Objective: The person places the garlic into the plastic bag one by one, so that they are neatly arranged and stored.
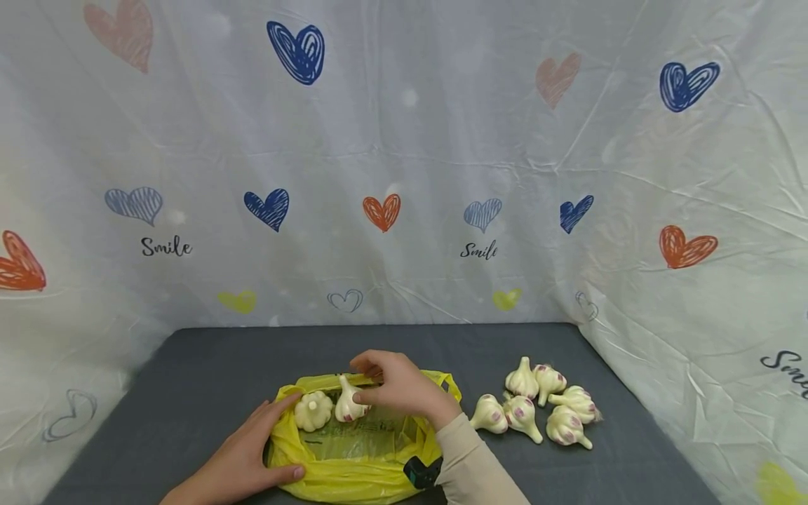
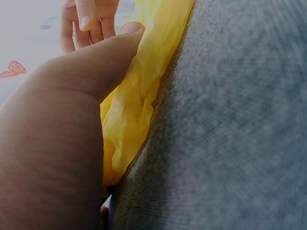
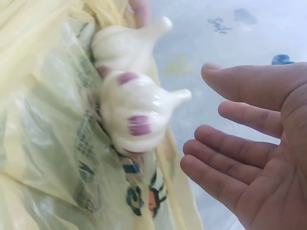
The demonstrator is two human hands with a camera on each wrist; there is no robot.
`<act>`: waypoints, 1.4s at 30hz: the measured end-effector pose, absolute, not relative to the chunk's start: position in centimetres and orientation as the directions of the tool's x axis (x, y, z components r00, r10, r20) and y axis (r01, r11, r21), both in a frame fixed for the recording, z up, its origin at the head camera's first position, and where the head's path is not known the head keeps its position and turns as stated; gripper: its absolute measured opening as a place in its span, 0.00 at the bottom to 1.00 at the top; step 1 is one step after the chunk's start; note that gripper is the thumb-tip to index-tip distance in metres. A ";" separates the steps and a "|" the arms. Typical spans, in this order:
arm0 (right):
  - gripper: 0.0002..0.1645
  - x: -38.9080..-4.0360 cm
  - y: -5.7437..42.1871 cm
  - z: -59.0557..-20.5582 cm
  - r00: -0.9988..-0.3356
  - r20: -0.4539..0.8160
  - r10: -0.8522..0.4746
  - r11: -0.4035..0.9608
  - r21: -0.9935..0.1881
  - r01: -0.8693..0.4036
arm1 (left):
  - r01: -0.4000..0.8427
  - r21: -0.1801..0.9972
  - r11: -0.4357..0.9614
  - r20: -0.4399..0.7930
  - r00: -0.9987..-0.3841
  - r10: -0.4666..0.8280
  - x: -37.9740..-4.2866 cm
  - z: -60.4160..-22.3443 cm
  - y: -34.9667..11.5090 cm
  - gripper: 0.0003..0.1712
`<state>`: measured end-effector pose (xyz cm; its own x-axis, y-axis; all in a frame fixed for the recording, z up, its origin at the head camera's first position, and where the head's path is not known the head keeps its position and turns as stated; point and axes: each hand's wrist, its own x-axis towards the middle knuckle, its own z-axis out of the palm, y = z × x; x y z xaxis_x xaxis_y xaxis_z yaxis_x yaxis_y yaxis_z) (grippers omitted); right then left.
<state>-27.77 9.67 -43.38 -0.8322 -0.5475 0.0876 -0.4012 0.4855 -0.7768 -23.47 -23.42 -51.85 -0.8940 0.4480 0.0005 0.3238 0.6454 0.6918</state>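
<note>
A yellow plastic bag lies on the dark table with its mouth spread. Two garlic bulbs sit side by side inside, at its far left. Along the bag's left side is my left hand, thumb and fingers fairly straight and spread against the plastic; its thumb lies along the outside in the left wrist view. Over the bag's far edge, my right hand hovers beside the right-hand bulb. The right wrist view shows its fingers parted and loosely extended, with a gap between them and the purple-marked bulb.
Several more garlic bulbs are grouped on the table to the right of the bag. A black wrist device shows below the right sleeve. A white curtain printed with hearts stands behind and at both sides.
</note>
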 end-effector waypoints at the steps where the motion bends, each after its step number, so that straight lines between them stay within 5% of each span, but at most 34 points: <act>1: 0.28 -27.8 9.9 -43.3 -0.836 0.092 -0.540 0.490 -0.774 -0.401 | 0.328 0.688 0.647 0.006 -0.894 0.448 -23.5 -51.9 -23.4 0.58; 42: 0.23 -28.3 15.7 -41.3 -0.899 0.212 -0.383 0.506 -0.766 -0.396 | 0.329 0.666 0.670 -0.004 -0.896 0.444 -24.0 -52.5 -23.5 0.58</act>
